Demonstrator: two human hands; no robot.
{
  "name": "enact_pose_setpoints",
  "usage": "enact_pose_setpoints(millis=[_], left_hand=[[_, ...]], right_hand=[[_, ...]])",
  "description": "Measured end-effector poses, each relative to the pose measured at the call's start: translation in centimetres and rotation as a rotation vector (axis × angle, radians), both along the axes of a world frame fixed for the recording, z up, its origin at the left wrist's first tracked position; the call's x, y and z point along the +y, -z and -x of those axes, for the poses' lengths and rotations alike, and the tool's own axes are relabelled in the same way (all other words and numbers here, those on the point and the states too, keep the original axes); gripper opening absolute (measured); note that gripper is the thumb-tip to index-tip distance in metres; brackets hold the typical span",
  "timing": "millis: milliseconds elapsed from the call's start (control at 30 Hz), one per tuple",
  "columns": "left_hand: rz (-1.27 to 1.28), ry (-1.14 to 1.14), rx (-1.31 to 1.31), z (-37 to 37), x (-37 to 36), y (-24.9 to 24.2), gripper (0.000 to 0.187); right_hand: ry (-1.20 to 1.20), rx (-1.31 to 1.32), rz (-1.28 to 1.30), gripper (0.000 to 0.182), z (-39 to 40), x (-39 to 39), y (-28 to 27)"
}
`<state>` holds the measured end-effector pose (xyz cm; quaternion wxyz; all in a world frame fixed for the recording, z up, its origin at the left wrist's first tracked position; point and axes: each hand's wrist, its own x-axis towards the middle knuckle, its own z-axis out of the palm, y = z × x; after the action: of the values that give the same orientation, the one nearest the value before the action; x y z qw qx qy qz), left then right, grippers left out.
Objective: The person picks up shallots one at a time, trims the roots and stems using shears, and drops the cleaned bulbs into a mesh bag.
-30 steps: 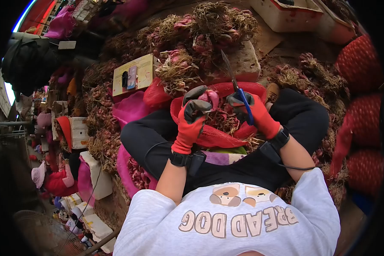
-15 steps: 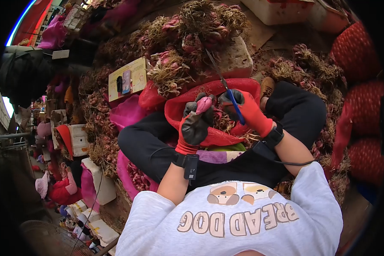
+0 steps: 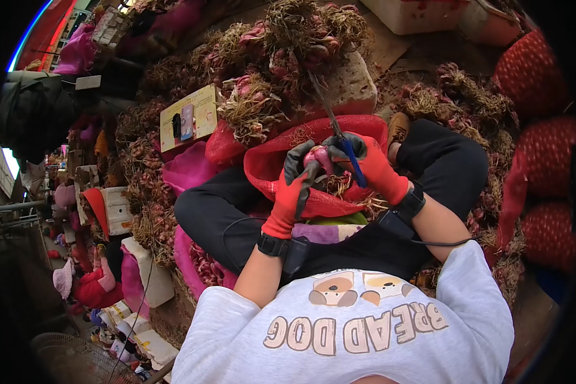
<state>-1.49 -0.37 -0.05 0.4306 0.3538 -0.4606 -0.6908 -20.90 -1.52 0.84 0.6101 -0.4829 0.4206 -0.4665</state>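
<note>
My left hand (image 3: 296, 182), in a red and black glove, is closed around a pink shallot bulb (image 3: 319, 159). Beside it my right hand (image 3: 372, 163), gloved the same way, is wrapped round the blue handle of the scissors (image 3: 352, 160). The metal blades point up and away, toward dried shallot bunches (image 3: 288, 57). The fingers of my right hand are near or against the bulb; contact is hard to tell. Under both hands lies an open red mesh bag (image 3: 262, 166) with bulbs and trimmings inside.
A yellow box (image 3: 205, 115) carries a phone. Behind the bag stands a foam block (image 3: 358, 83). Shallot bunches (image 3: 429, 102) cover the floor at right, beside full red sacks (image 3: 544, 160). A white bin (image 3: 416, 14) stands at the back. A person in red (image 3: 99, 285) is at far left.
My left hand has turned over and moved right with the bulb, closer to my right hand. The scissors remain in my right hand.
</note>
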Motion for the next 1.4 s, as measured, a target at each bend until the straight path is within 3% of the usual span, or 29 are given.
enact_pose_setpoints(millis=[67, 167, 300, 367, 500, 667, 767, 867, 967, 1067, 1167, 1400], left_hand=[[-0.025, -0.016, 0.026, -0.4, 0.1, 0.1, 0.042], [-0.080, -0.053, 0.166, -0.3, 0.3, 0.3, 0.042], [-0.112, -0.085, 0.297, -0.7, 0.2, 0.5, 0.042], [-0.099, -0.091, 0.211, -1.1, 0.1, 1.0, 0.042], [0.038, -0.044, -0.094, -0.7, 0.0, 0.2, 0.041], [-0.066, 0.000, -0.005, -0.9, 0.4, 0.4, 0.045], [-0.111, -0.005, 0.063, -0.7, 0.3, -0.7, 0.043], [-0.160, -0.015, 0.136, -1.3, -0.2, -0.7, 0.046], [-0.184, 0.012, 0.013, -1.8, -0.4, -1.1, 0.048], [-0.165, 0.034, -0.045, -1.3, -0.4, -2.1, 0.051], [-0.159, -0.001, -0.037, -1.2, 0.0, -2.2, 0.052], [-0.183, 0.034, 0.125, -1.7, -0.1, -3.2, 0.049]], right_hand=[[-0.021, 0.144, 0.098, 0.025, -0.1, 0.2, -0.9], [0.005, 0.104, 0.139, 0.025, -0.2, 0.1, 0.3], [-0.033, -0.008, -0.019, 0.025, -0.1, 0.0, 0.5], [-0.010, -0.040, -0.052, 0.026, -0.2, 0.0, -0.1], [0.008, 0.113, 0.163, 0.025, -0.5, -0.1, -0.1], [0.043, 0.403, 0.304, 0.020, -0.2, -0.2, -1.1], [0.047, 0.408, 0.218, 0.020, 0.1, -0.5, 2.1], [-0.096, -0.067, -0.058, 0.019, 0.5, -0.3, 0.5], [-0.144, -0.094, -0.132, 0.021, 0.4, -0.2, -1.1], [-0.123, 0.139, -0.060, 0.022, -0.2, -0.4, -0.2], [-0.111, -0.226, -0.326, 0.024, 0.1, -0.2, 1.7], [-0.194, -0.276, -0.374, 0.028, 0.5, 0.1, 2.2]])
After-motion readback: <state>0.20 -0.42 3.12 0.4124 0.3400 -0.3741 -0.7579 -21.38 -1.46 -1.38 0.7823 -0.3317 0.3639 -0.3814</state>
